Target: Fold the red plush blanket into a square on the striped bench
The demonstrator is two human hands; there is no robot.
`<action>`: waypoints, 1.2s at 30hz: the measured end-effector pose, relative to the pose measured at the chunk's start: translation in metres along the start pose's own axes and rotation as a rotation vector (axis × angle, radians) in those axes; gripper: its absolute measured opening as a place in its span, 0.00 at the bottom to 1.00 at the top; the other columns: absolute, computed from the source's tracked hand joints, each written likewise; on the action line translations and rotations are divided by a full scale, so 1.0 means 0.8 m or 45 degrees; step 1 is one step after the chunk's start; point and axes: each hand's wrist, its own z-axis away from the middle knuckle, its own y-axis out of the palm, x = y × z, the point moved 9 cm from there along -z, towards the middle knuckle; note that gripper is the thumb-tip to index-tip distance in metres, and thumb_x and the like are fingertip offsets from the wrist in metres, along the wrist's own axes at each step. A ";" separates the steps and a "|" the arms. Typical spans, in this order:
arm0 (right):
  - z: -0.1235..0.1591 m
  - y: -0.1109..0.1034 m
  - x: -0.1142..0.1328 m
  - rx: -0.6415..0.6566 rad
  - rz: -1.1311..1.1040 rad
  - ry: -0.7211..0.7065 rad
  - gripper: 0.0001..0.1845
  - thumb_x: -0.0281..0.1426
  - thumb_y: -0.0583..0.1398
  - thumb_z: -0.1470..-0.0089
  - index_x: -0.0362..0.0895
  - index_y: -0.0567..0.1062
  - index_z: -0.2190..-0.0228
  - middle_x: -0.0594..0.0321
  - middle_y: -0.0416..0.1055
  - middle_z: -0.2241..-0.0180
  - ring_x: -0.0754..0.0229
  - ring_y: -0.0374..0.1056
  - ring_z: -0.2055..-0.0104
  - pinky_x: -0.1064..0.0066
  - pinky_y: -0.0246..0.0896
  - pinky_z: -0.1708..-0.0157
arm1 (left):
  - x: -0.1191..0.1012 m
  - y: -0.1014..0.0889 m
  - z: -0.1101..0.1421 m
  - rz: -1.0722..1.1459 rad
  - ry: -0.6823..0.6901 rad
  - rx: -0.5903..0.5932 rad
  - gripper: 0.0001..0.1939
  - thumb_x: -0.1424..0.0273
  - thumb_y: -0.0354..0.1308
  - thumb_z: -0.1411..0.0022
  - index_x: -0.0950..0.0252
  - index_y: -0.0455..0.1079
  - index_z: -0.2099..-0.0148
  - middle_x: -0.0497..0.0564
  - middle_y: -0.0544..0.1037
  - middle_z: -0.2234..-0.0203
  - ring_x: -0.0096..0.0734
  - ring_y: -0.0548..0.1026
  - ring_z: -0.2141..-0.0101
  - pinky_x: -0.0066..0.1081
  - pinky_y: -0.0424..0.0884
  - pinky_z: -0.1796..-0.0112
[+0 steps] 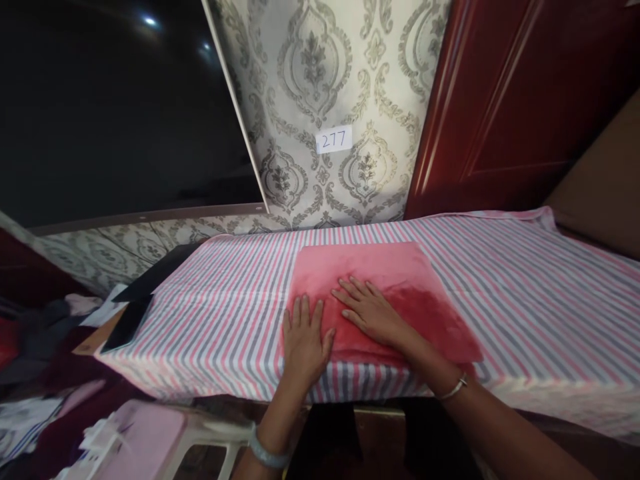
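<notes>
A red and pink plush cloth (430, 313) lies flat in a rough rectangle on a striped sheet (230, 287). Its far part looks lighter pink, its near part deeper red. My left hand (305, 340) rests palm down on the cloth's left near edge, fingers spread and pointing away from me. Palm down near the middle of the cloth is my right hand (370, 310), its fingers apart and angled to the left. Neither hand grips anything. A bracelet sits on each wrist.
A large dark television (125, 113) hangs at the upper left. A paper label (334, 139) reading 277 is on the patterned wall. Dark red door (525, 100) at the right. A phone-like dark slab (127, 325) lies at the left edge; a pink-seated stool (145, 440) stands below.
</notes>
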 end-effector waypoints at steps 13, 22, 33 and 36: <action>0.020 -0.021 0.024 0.151 -0.261 -0.091 0.27 0.42 0.49 0.30 0.55 0.61 0.34 0.61 0.48 0.29 0.52 0.39 0.27 0.46 0.31 0.30 | 0.026 -0.003 0.031 0.058 -0.023 -0.070 0.29 0.59 0.43 0.28 0.69 0.62 0.33 0.65 0.64 0.34 0.50 0.60 0.34 0.53 0.57 0.38; 0.117 -0.053 0.046 0.063 -0.292 -0.258 0.27 0.43 0.53 0.31 0.54 0.62 0.34 0.63 0.55 0.32 0.57 0.48 0.29 0.54 0.41 0.30 | 0.013 -0.029 -0.005 0.202 -0.001 -0.052 0.24 0.64 0.42 0.27 0.66 0.67 0.36 0.64 0.73 0.40 0.48 0.68 0.38 0.57 0.57 0.38; 0.104 -0.057 -0.084 -0.150 0.193 0.277 0.30 0.41 0.52 0.33 0.44 0.63 0.34 0.53 0.54 0.31 0.45 0.44 0.28 0.43 0.41 0.32 | -0.148 0.010 -0.090 0.235 0.370 0.313 0.26 0.65 0.48 0.29 0.61 0.61 0.32 0.60 0.62 0.33 0.51 0.59 0.33 0.63 0.54 0.37; 0.108 -0.046 -0.084 -0.157 0.199 0.271 0.30 0.42 0.50 0.32 0.45 0.62 0.34 0.55 0.53 0.31 0.47 0.42 0.27 0.44 0.40 0.31 | -0.148 0.025 -0.082 0.211 0.369 0.324 0.26 0.64 0.46 0.29 0.61 0.60 0.31 0.59 0.61 0.32 0.50 0.58 0.33 0.63 0.54 0.37</action>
